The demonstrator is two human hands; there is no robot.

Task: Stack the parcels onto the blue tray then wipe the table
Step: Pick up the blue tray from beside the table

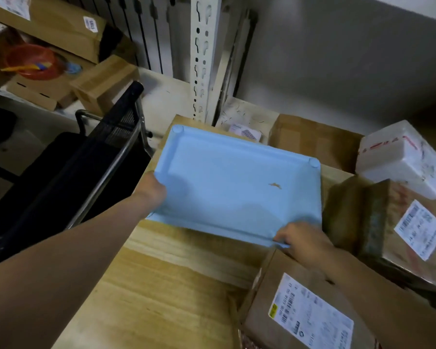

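Observation:
The blue tray [237, 182] is held over the wooden table [166, 280], bottom side up with round feet showing at two corners. My left hand [152, 188] grips its left edge and my right hand [301, 239] grips its near right corner. Several parcels crowd the table's right side: a brown box with a white label [297, 316] under my right forearm, a taped brown parcel [398, 230], a white wrapped parcel [398, 159] and a cardboard box [315, 142] behind the tray.
A black chair [86, 167] stands left of the table. A white slotted rack post [204, 59] rises behind it. Shelves at far left hold cardboard boxes [48, 21] and a red bowl [30, 61]. A grey wall runs along the back right.

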